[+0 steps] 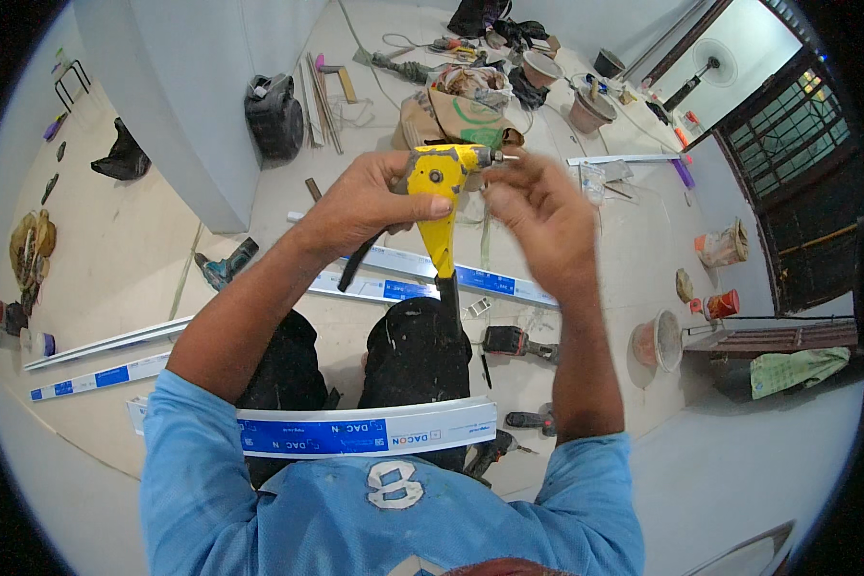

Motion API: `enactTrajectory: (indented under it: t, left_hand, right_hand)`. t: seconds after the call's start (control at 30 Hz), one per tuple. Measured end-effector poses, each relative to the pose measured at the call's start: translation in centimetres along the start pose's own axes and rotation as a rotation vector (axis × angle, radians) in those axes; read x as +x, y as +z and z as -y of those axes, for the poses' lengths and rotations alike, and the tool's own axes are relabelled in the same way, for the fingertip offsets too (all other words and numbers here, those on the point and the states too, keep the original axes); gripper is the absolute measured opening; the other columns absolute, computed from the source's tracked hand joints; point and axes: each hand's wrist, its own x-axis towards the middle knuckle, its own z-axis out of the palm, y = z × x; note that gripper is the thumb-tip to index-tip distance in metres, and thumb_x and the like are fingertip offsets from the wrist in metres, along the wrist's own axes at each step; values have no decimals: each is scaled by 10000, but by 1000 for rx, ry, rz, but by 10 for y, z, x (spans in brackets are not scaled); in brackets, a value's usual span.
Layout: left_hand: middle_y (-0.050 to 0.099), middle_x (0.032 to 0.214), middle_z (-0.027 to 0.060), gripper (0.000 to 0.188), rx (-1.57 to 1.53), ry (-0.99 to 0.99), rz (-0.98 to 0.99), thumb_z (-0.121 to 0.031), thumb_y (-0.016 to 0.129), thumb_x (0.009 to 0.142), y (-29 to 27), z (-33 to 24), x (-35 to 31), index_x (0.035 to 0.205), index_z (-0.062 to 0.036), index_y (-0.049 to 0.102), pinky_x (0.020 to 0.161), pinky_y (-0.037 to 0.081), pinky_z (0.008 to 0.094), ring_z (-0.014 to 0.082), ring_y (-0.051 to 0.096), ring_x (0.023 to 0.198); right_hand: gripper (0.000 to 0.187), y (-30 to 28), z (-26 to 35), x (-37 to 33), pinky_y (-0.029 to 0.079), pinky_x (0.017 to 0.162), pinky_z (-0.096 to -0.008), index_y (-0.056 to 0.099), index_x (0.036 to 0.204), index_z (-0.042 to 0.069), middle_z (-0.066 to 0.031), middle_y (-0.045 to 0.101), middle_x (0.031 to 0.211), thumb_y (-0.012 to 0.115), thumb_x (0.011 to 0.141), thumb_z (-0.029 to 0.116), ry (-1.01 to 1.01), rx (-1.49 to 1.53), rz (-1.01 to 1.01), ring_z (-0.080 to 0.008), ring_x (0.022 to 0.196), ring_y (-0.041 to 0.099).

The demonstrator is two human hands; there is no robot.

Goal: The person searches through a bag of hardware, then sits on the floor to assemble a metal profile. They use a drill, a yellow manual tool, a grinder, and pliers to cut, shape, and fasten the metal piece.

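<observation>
My left hand (360, 200) is closed around the body of a yellow hand riveter (437, 178), its thumb pressed across the front. The tool's black-gripped handles point downward, one of them just above my knee. From its nose, at the right, a thin metal pin (506, 157) sticks out. Close beside that nose is my right hand (550, 219), fingers curled and drawn together, slightly blurred; what they pinch, if anything, is too small to make out. Across my lap lies a white metal profile (461, 425) with blue printed film.
More white profiles (485, 278) lie on the tiled floor beyond my knees. Cordless drills (228, 264) rest on both sides, one (511, 341) by my right knee. Farther off are a brown sack (461, 120), a black container (275, 117) and several buckets (657, 343).
</observation>
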Motion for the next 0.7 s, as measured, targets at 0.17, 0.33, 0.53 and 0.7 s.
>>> enactTrajectory:
  t: [0.17, 0.33, 0.53, 0.7]
  left_hand:
    - [745, 1137, 121, 618, -207, 88, -126, -371, 907, 928, 14, 13, 18, 1320, 42, 666, 947, 596, 333, 179, 725, 1051]
    - [743, 1215, 72, 466, -372, 176, -245, -222, 852, 991, 29, 11, 37, 1359, -21, 647, 999, 603, 355, 175, 724, 1110]
    - [709, 1292, 110, 445, -553, 311, -345, -165, 819, 1010, 61, 8, 70, 1389, -34, 626, 1027, 589, 402, 215, 707, 1169]
    - [721, 1137, 88, 286, -649, 257, -114, -194, 737, 1074, 88, -24, 45, 1278, -14, 649, 983, 595, 379, 207, 714, 1070]
  right_hand:
    - [1083, 55, -18, -39, 526, 1091, -545, 249, 1625, -166, -419, 596, 1395, 776, 982, 528, 91, -335, 145, -519, 1291, 649]
    - [1377, 67, -19, -27, 448, 1125, -598, 184, 1626, -200, -442, 494, 1442, 912, 785, 611, -197, -837, -118, -550, 1304, 561]
    - [1294, 51, -27, -5, 355, 1129, -660, 260, 1601, -188, -389, 491, 1441, 894, 760, 564, -275, -1046, -273, -500, 1304, 522]
    - [1014, 31, -21, -16, 369, 1150, -644, 292, 1579, -141, -359, 500, 1369, 819, 830, 295, -409, -971, -356, -445, 1314, 507]
